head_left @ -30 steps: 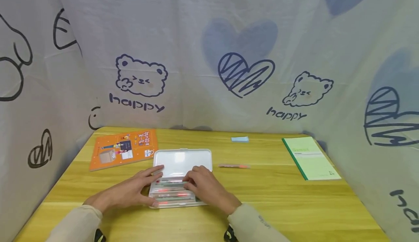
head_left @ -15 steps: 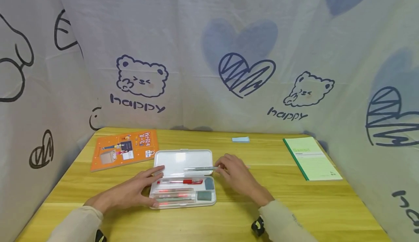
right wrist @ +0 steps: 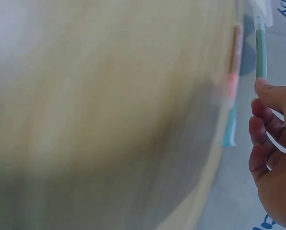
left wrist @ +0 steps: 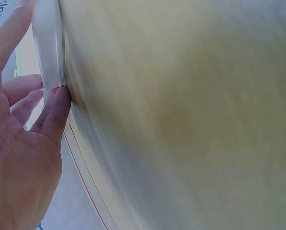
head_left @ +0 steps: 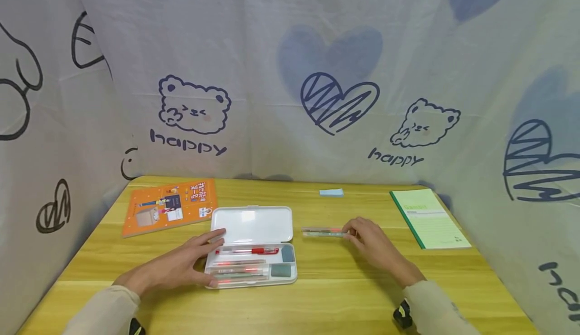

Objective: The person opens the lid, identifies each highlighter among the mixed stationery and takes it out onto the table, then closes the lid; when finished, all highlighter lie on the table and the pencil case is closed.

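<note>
Right hand (head_left: 375,243) pinching green pen (right wrist: 261,53); left hand (head_left: 187,261) gripping open pencil case (head_left: 251,224).
Your right fingers are grasping the pen's right end, beside an orange-tipped pen (head_left: 311,229) lying on the desk (head_left: 317,299), right of the case. Your left fingers are holding the case's left side; inside, a red pen (head_left: 244,251) is lying behind other pens (head_left: 240,270).

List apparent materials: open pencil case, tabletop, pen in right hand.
Pencil case: likely hard plastic, glossy; its smooth white surface mirrors a bright patch.
Tabletop: wood or wood-look laminate, smooth; yellowish grain streaks show, but the core can't be told.
Pen: probably plastic; the slim green barrel turns pale and clear-looking toward one end.
</note>
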Tool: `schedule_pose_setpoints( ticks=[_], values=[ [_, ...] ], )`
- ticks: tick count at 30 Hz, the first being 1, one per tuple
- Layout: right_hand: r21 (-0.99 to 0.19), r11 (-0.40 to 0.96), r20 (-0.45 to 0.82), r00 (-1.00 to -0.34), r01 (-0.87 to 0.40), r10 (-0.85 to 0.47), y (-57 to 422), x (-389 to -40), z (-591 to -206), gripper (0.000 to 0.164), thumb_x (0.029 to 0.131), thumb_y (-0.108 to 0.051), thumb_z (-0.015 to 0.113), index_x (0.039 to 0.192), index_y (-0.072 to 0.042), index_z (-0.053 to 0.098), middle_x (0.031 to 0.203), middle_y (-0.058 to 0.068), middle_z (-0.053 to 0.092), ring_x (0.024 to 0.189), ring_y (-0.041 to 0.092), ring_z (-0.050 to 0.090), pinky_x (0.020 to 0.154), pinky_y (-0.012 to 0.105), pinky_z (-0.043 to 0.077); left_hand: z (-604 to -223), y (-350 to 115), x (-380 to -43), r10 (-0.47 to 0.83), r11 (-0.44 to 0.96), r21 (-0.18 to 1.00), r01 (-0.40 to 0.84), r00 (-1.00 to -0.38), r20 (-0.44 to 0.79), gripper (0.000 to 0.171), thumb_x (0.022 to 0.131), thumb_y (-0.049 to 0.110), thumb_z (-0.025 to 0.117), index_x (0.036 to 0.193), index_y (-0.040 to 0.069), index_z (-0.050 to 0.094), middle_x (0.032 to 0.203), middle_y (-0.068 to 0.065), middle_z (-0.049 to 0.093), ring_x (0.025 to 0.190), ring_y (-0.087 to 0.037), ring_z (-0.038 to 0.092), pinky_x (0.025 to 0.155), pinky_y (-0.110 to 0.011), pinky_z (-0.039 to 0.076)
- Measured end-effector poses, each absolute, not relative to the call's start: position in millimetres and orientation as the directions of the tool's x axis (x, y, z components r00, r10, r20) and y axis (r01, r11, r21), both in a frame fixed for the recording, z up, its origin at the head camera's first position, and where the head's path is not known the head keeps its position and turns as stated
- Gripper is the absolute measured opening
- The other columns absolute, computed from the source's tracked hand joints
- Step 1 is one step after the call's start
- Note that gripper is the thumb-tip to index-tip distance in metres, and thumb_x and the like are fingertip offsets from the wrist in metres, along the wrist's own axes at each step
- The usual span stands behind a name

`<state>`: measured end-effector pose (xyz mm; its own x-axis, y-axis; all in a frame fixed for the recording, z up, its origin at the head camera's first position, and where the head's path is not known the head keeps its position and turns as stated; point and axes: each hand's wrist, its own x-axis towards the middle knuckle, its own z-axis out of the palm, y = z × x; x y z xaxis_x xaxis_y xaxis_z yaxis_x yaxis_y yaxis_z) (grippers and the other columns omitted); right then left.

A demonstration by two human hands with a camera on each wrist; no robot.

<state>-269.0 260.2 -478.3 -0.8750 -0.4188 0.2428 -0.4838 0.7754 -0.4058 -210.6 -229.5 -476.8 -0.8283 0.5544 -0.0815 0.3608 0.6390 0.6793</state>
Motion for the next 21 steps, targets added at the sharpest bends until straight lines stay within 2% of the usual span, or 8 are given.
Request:
schedule_pose_setpoints(
  ticks=[8, 14, 21],
  values=[
    [-0.426, 0.778, 0.155, -0.884, -0.462, -0.440, 265.2, -268.9, -489.0, 0.004, 0.107, -0.019, 0.071, 0.110, -0.016, 0.072, 0.095, -0.009, 0.064, 0.084, 0.007, 0.052, 0.075, 0.028, 0.049, -477.4, -229.7, -211.3, 0.557, 0.640, 0.677, 0.362, -0.826, -0.084, 0.098, 0.091, 0.054, 0.085, 0.164, 0.003, 0.046, 0.183, -0.012, 0.021, 0.164, -0.052, 0.021, 0.128, -0.076, 0.025],
    [-0.435, 0.777, 0.126, -0.885, -0.455, -0.448, 264.3, -272.5, -492.7, 0.007, 0.108, -0.021, 0.070, 0.107, -0.014, 0.072, 0.092, -0.010, 0.064, 0.082, 0.007, 0.051, 0.073, 0.026, 0.047, -477.7, -228.9, -211.7, 0.558, 0.638, 0.679, 0.363, -0.825, -0.083, 0.098, 0.091, 0.054, 0.085, 0.165, 0.003, 0.046, 0.183, -0.012, 0.020, 0.164, -0.052, 0.021, 0.128, -0.076, 0.025],
    [-0.420, 0.781, 0.119, -0.881, -0.462, -0.458, 264.0, -273.8, -492.4, 0.003, 0.108, -0.018, 0.070, 0.109, -0.016, 0.072, 0.092, -0.009, 0.064, 0.082, 0.007, 0.051, 0.072, 0.027, 0.047, -478.5, -230.3, -211.8, 0.564, 0.634, 0.676, 0.376, -0.823, -0.072, 0.098, 0.091, 0.055, 0.084, 0.164, 0.002, 0.045, 0.182, -0.013, 0.021, 0.164, -0.053, 0.021, 0.128, -0.076, 0.025]
  ],
)
